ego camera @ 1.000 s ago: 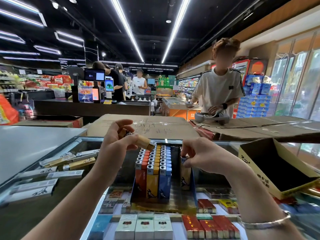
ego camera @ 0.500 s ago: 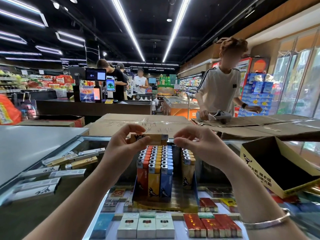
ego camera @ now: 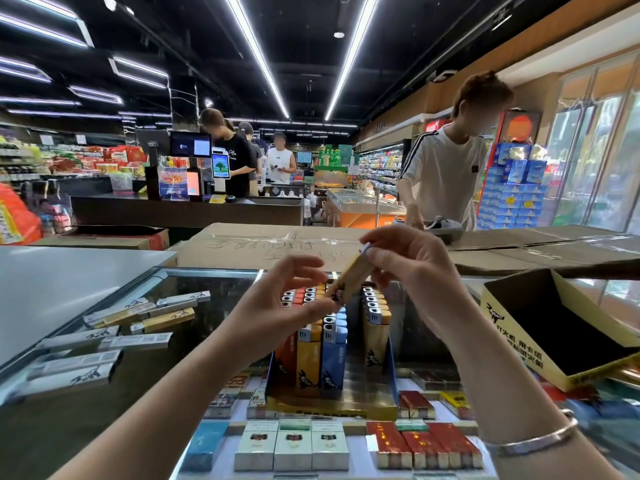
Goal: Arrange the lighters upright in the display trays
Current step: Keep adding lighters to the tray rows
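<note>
Over the glass counter (ego camera: 207, 282), both of the person's hands are raised above the display tray (ego camera: 332, 407), well clear of the lighter tops. Between them is a yellow lighter (ego camera: 346, 278), tilted, its capped end up toward the right hand (ego camera: 412, 268) and its lower end down at the left hand (ego camera: 294, 306). The right hand pinches the upper end between thumb and curled fingers; a silver bracelet (ego camera: 533, 441) sits on that wrist. The left hand is cupped with its fingers loosely spread, and its fingertips meet the lighter's lower end, though I cannot tell whether they actually grip it.

Below, the tray stands on the counter glass with upright lighters in rows: red (ego camera: 287, 355), yellow (ego camera: 308, 358) and blue (ego camera: 334, 358) packed side by side on the left, and a separate yellow row (ego camera: 375, 327) at the right. A gap of open floor shows in the tray between the blue row and that yellow row, and more bare tray in front of it.

To the left, loose lighters (ego camera: 138, 320) lie flat on the glass near the counter's metal edge. To the right, an open yellow carton (ego camera: 512, 327) sits tilted, its dark inside facing up, just beside the right forearm. Flat cardboard (ego camera: 263, 244) borders the far edge of the counter.
</note>
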Action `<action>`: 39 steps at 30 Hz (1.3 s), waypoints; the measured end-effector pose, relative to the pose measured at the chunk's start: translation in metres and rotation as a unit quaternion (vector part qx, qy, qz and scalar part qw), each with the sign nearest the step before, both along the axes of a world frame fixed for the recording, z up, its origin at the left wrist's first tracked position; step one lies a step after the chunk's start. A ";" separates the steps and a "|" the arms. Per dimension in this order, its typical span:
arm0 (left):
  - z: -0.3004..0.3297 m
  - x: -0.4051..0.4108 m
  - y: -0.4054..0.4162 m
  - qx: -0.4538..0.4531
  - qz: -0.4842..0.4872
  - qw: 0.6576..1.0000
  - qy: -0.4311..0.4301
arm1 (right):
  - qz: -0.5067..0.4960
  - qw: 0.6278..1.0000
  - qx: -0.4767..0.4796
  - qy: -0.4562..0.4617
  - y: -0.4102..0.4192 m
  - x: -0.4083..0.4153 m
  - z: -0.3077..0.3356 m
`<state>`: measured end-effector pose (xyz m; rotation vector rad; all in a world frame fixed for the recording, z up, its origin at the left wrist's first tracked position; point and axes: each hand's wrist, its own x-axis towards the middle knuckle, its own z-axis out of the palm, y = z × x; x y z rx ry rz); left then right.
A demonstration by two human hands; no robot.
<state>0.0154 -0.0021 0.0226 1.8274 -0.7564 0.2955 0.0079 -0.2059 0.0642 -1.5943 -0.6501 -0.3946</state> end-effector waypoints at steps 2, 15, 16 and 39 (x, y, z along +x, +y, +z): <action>-0.003 0.000 0.002 0.130 0.014 0.990 -0.043 | -0.005 0.999 -0.043 0.000 -0.014 0.000 0.004; -0.003 -0.001 0.001 0.315 0.049 0.936 -0.146 | -0.071 0.901 -0.428 0.007 -0.013 -0.007 0.004; -0.002 -0.001 0.001 0.314 0.048 0.937 -0.145 | -0.074 0.898 -0.434 0.004 -0.011 -0.007 0.004; -0.003 0.001 0.002 0.300 0.038 0.942 -0.147 | -0.060 0.862 -0.491 0.110 -0.021 0.016 -0.012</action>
